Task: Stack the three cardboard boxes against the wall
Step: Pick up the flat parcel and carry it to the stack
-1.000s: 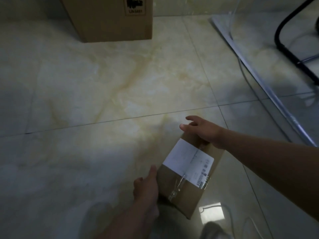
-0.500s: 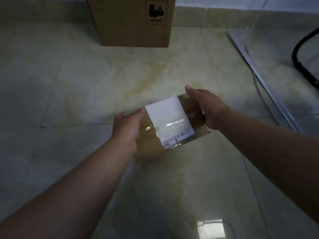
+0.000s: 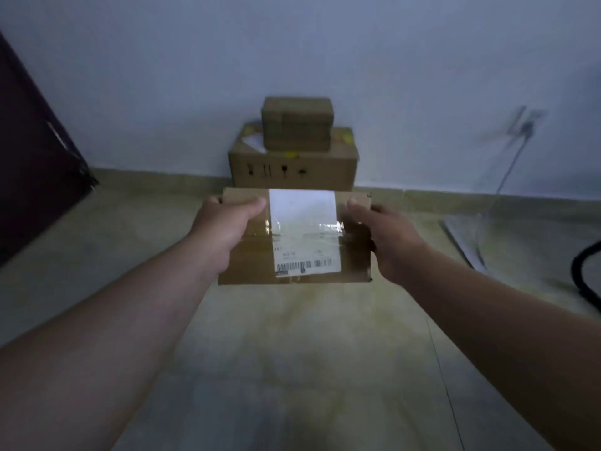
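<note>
Both of your forearms reach forward over the tiled floor (image 3: 292, 369), and between them you hold a flat cardboard box (image 3: 247, 258) up in the air, level, with its broad top facing you. Your left hand (image 3: 224, 229) has its grip closed on the left end of that box, thumb lying across the top near the far edge, the other fingers hidden beneath. Your right hand (image 3: 387, 236) grips the right end the same way, thumb on top. A white shipping label (image 3: 304, 229) covers the middle of the top, with a barcode along its near edge and a strip of shiny clear tape (image 3: 325, 227) crossing it from side to side.

Beyond the held box, a large cardboard box (image 3: 292, 170) sits on the floor against the pale wall (image 3: 292, 43), with small black handling symbols printed on its front. A small cardboard box (image 3: 296, 123) rests on top of it, towards the back. Far left stands a dark panel (image 3: 29, 164), blurred. Far right, a clear sheet (image 3: 507, 164) leans towards the wall, and a black curved tube (image 3: 582, 278) shows at the edge.
</note>
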Available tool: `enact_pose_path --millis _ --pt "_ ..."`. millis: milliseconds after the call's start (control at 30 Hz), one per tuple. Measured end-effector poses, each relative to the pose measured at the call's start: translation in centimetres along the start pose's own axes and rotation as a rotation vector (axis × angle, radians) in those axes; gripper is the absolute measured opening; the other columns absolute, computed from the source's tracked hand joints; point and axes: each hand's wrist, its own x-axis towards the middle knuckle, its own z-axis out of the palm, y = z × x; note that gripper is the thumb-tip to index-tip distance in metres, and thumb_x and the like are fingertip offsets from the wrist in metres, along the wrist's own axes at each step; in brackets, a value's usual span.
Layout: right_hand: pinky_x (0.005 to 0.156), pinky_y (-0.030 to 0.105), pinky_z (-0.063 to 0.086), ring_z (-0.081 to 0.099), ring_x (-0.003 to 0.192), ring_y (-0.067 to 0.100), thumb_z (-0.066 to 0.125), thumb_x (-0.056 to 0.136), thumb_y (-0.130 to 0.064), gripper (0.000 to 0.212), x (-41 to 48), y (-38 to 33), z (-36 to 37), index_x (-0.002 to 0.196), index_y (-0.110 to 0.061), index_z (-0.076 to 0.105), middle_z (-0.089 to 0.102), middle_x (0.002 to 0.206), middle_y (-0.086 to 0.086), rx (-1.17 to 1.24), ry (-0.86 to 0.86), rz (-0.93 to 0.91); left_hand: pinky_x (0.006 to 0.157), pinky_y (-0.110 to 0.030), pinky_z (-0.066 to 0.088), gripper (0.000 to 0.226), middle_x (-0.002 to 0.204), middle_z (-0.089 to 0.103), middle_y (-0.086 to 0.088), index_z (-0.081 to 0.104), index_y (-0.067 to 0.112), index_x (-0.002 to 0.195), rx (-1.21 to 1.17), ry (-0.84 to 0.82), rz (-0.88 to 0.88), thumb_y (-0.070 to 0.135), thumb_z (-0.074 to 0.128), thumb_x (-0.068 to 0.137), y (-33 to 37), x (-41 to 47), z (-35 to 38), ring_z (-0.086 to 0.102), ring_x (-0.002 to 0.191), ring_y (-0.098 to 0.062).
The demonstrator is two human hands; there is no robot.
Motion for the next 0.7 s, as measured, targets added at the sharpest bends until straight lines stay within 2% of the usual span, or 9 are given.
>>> enact_pose_path --millis 67,167,300,400,500,600,700 --pt "0.080 0.043 0.058 0.074 0.099 0.030 0.076 0.080 -0.038 0.043 0.6 -3.1 0.0 0.115 -0.015 0.069 0.078 0.105 0.007 0.003 -0.024 -0.032 0.099 -0.053 0.057 0.053 0.120 0.073 -0.008 0.058 0.019 0.115 -0.026 0.025 0.046 0.039 0.087 0.076 3.4 0.6 0.5 0.071 0.107 -0.032" --pt "0.084 0.051 0.059 0.071 0.099 0.029 0.072 0.087 -0.032 0.040 2.7 -8.7 0.0 0.124 -0.019 0.062 0.074 0.112 0.007 0.008 0.002 -0.134 0.097 -0.053 0.057 0.058 0.118 0.070 -0.008 0.052 0.020 0.119 -0.020 0.017 0.125 0.042 0.086 0.077 9.6 2.6 1.6 0.070 0.105 -0.032" --pt "0.088 0.049 0.059 0.070 0.103 0.025 0.069 0.091 -0.022 0.043 6.9 -13.8 2.3 0.131 -0.028 0.056 0.071 0.116 0.003 -0.008 -0.036 -0.242 0.079 -0.041 0.058 0.051 0.110 0.068 0.000 0.051 0.023 0.124 -0.028 -0.015 0.246 0.039 0.080 0.085 15.3 7.1 1.2 0.066 0.092 -0.021" --pt "0.090 0.048 0.058 0.068 0.109 0.025 0.068 0.091 -0.018 0.057 11.4 -16.3 4.1 0.143 -0.033 0.049 0.068 0.121 0.003 -0.030 -0.032 -0.311 0.088 -0.053 0.061 0.061 0.121 0.069 -0.001 0.051 0.030 0.139 -0.003 -0.095 0.302 0.041 0.078 0.085 18.6 11.9 0.9 0.069 0.105 -0.028" --pt "0.094 0.049 0.056 0.065 0.114 0.028 0.068 0.091 -0.017 0.067 16.5 -19.6 5.6 0.150 -0.032 0.041 0.064 0.127 0.004 -0.072 0.025 -0.345 0.092 -0.050 0.059 0.073 0.132 0.065 0.000 0.044 0.029 0.152 0.035 -0.150 0.376 0.037 0.078 0.087 21.6 17.5 1.5 0.066 0.115 -0.028" --pt "0.092 0.044 0.054 0.060 0.117 0.028 0.071 0.090 -0.025 0.081 21.0 -21.3 6.9 0.157 -0.021 0.027 0.056 0.140 0.009 -0.122 0.140 -0.305 0.098 -0.050 0.054 0.070 0.132 0.061 -0.003 0.043 0.020 0.149 0.116 -0.151 0.371 0.034 0.076 0.089 23.4 22.6 3.5 0.062 0.120 -0.031" --pt "0.089 0.041 0.052 0.058 0.119 0.030 0.071 0.090 -0.029 0.078 25.2 -22.2 8.2 0.154 -0.016 0.030 0.054 0.143 0.012 -0.163 0.245 -0.310 0.099 -0.054 0.054 0.065 0.127 0.062 -0.008 0.048 0.014 0.141 0.127 -0.099 0.316 0.038 0.076 0.088 24.4 27.2 5.6 0.062 0.117 -0.035"
